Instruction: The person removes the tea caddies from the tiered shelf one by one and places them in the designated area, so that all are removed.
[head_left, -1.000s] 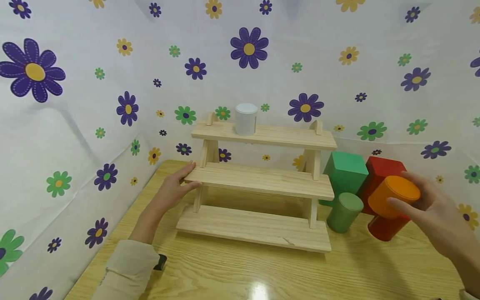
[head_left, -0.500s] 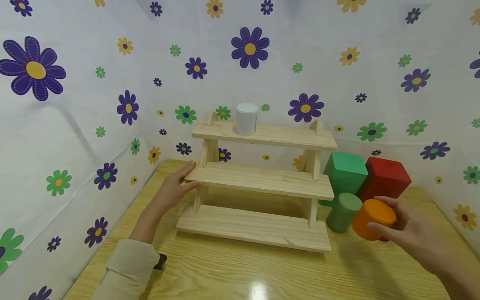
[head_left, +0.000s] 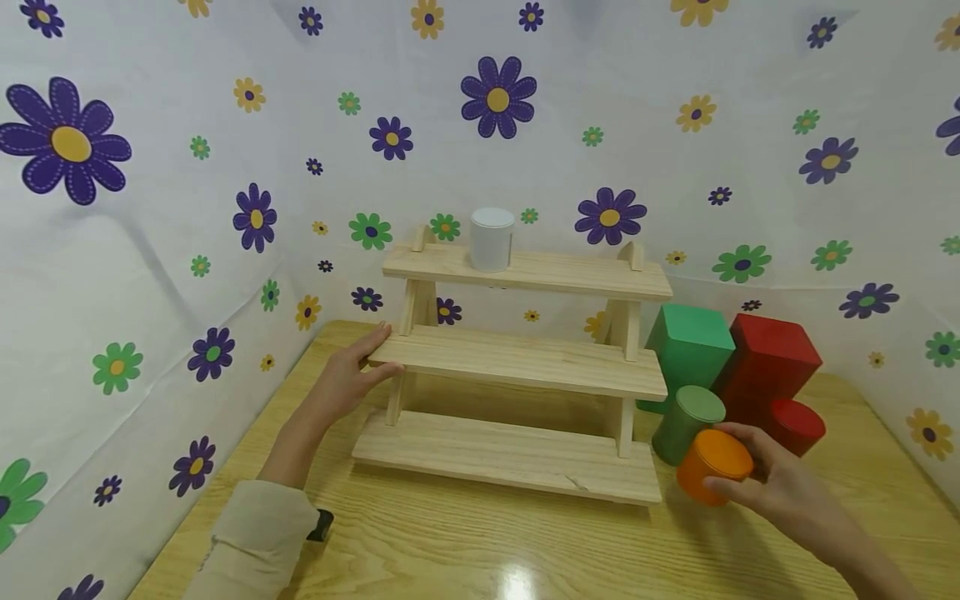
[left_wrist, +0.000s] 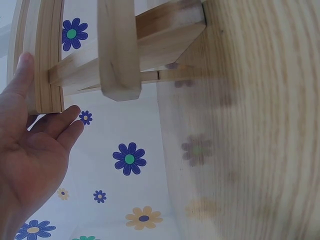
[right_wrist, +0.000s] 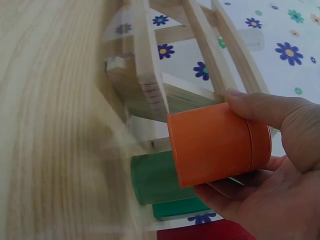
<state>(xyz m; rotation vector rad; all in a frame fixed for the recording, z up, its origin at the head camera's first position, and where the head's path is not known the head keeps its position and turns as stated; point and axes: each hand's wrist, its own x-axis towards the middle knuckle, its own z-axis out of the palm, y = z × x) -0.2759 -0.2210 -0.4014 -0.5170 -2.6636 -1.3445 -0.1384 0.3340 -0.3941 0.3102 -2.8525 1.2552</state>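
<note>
My right hand (head_left: 776, 479) grips an orange round canister (head_left: 708, 471) by its sides, low in front of a green round canister (head_left: 684, 427). In the right wrist view the orange canister's lid (right_wrist: 260, 143) lies toward the palm, and its base is apart from the wooden table. My left hand (head_left: 352, 371) holds the left end of the middle board of a three-tier wooden display stand (head_left: 517, 360), with the thumb along the board's edge in the left wrist view. A white canister (head_left: 492, 242) stands upright on the top tier.
Right of the stand are a green box (head_left: 686, 350), a red box (head_left: 776, 358) and a red round canister (head_left: 798, 427). All stand on the wood-grain table (head_left: 442, 542). A flower-patterned cloth (head_left: 420, 175) rises behind and at both sides.
My right hand has carried the orange canister down and left, from over the red canister to in front of the green one. The red canister shows again. My left hand stays put.
</note>
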